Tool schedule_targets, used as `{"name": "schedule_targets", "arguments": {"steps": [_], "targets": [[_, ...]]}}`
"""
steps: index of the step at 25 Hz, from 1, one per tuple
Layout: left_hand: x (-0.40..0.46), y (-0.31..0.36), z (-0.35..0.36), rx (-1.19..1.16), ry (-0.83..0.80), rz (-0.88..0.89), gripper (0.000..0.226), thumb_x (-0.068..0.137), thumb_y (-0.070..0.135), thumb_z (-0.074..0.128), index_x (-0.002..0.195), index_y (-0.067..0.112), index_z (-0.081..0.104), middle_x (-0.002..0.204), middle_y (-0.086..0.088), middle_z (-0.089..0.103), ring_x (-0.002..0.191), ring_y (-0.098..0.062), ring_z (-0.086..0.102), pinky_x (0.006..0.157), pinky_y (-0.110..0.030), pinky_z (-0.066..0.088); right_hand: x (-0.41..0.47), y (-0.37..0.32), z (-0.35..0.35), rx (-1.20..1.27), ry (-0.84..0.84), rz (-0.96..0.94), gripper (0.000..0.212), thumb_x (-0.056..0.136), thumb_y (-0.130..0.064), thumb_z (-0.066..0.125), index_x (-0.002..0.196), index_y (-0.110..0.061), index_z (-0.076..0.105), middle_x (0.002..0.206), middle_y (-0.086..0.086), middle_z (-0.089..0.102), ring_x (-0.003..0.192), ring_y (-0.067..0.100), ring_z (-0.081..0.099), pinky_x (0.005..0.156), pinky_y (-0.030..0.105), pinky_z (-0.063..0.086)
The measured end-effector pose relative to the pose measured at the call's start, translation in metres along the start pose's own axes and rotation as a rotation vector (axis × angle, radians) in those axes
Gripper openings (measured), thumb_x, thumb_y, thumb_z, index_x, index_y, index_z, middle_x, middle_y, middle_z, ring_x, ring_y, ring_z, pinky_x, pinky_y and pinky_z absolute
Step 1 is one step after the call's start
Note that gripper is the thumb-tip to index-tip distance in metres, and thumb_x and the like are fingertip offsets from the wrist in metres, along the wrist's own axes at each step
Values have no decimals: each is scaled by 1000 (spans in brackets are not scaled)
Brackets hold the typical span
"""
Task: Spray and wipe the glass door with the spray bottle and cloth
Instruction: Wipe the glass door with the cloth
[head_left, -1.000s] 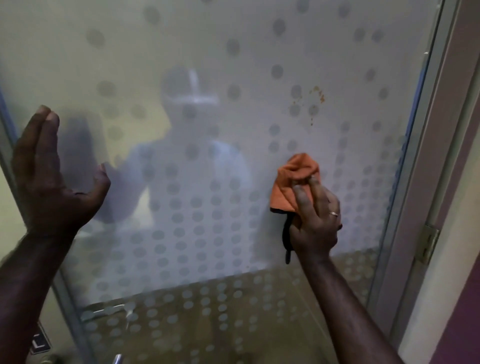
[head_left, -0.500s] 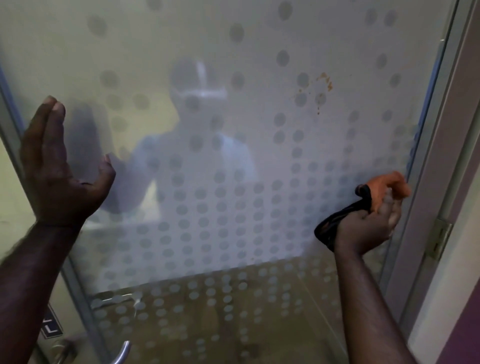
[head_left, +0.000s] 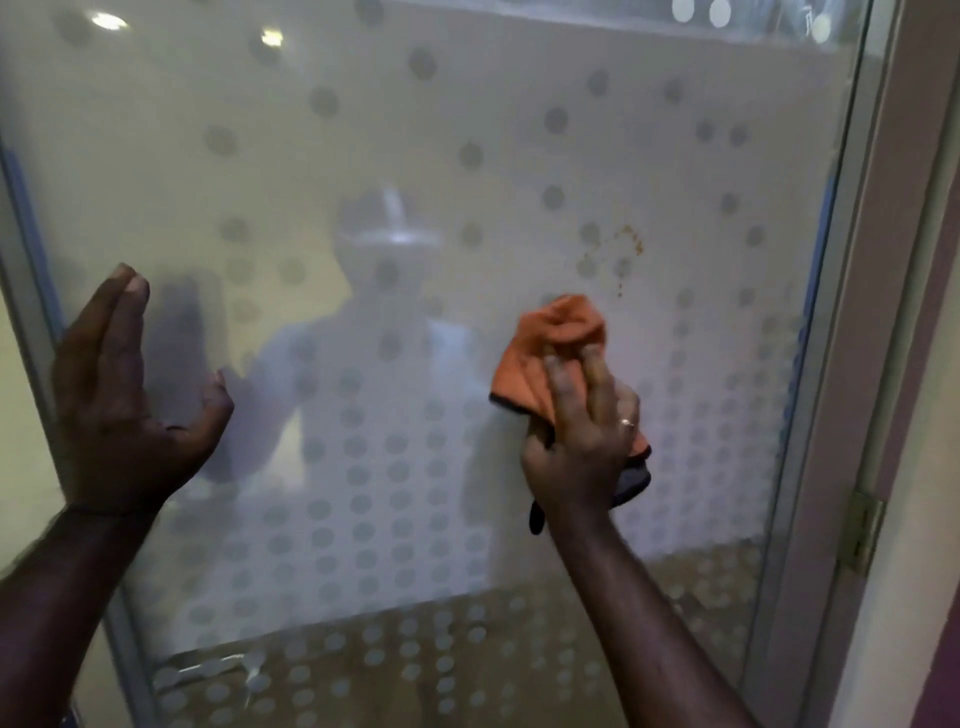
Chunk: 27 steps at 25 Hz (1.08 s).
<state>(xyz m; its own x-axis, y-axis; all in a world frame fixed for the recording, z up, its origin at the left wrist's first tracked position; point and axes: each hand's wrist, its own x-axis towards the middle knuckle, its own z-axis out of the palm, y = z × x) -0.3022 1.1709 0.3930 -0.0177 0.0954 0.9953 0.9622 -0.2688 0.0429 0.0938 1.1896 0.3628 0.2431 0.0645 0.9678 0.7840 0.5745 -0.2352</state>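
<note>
A frosted glass door (head_left: 415, 156) patterned with grey dots fills the view. My right hand (head_left: 582, 436) presses an orange cloth (head_left: 556, 348) with a dark edge flat against the glass, right of centre. A patch of orange-brown specks (head_left: 626, 249) marks the glass just above the cloth. My left hand (head_left: 124, 400) is spread, palm against the door's left edge, holding nothing. No spray bottle is in view.
The door's metal frame (head_left: 831, 364) runs down the right side, with a brass hinge (head_left: 865, 530) on the jamb and a purple wall beyond. A person's blurred reflection shows in the middle of the glass.
My right hand swept the cloth right to the door's frame, then back left and up to just below the specks. My left hand stayed at the door's left edge.
</note>
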Motion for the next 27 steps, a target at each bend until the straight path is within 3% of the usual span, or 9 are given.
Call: {"name": "schedule_targets", "arguments": {"steps": [3, 9, 13, 18, 20, 22, 24, 27], "targets": [[-1, -11, 7, 10, 35, -13, 82, 89, 49, 51, 159, 16, 23, 168, -3, 22, 155, -23, 24, 125, -43, 28, -15, 13, -10, -21, -219, -424, 52, 78, 4, 57, 119, -26, 67, 135, 6, 57, 103, 40, 57, 84, 47, 46], [2, 6, 1, 29, 29, 62, 78, 92, 45, 51, 158, 13, 25, 167, -6, 23, 154, -24, 26, 123, -46, 31, 58, 56, -22, -143, -124, -550, 54, 80, 5, 61, 122, -28, 63, 134, 6, 59, 98, 39, 61, 80, 44, 48], [6, 33, -11, 38, 126, 192, 71, 95, 36, 53, 156, 8, 29, 164, -7, 29, 151, -25, 32, 122, -43, 33, 114, 56, -21, -198, -25, -410, 56, 75, 4, 57, 124, -24, 65, 136, 7, 58, 101, 40, 58, 80, 45, 48], [9, 49, -19, 51, 149, 222, 73, 94, 31, 56, 157, 8, 27, 162, -6, 31, 148, -24, 35, 121, -39, 33, 147, 38, -9, -109, 108, 266, 74, 73, 4, 45, 136, -33, 52, 148, -4, 44, 122, 36, 43, 100, 44, 41], [9, 49, -19, 66, 149, 223, 74, 93, 31, 57, 156, 7, 28, 162, -7, 31, 148, -24, 35, 121, -38, 33, 163, 26, -1, -64, 146, 366, 73, 75, 4, 45, 137, -34, 50, 147, -5, 44, 123, 34, 43, 105, 39, 35], [8, 48, -19, 59, 144, 211, 74, 93, 32, 57, 156, 8, 28, 162, -7, 32, 148, -24, 35, 120, -41, 35, 171, 8, 5, -51, 125, 291, 74, 72, 4, 45, 135, -33, 52, 145, -4, 47, 116, 35, 47, 99, 31, 32], [7, 47, -18, 52, 140, 212, 73, 94, 33, 56, 157, 8, 27, 162, -8, 32, 148, -25, 35, 119, -44, 36, 161, -13, 9, -39, 45, 80, 74, 66, 2, 45, 132, -31, 56, 144, -3, 49, 105, 36, 50, 91, 28, 34], [8, 43, -16, 36, 108, 200, 74, 94, 35, 54, 156, 5, 27, 163, -10, 30, 150, -27, 33, 120, -48, 35, 115, -24, 11, -74, -76, -269, 67, 70, 2, 46, 128, -27, 62, 142, 3, 53, 100, 38, 54, 89, 40, 44]]}}
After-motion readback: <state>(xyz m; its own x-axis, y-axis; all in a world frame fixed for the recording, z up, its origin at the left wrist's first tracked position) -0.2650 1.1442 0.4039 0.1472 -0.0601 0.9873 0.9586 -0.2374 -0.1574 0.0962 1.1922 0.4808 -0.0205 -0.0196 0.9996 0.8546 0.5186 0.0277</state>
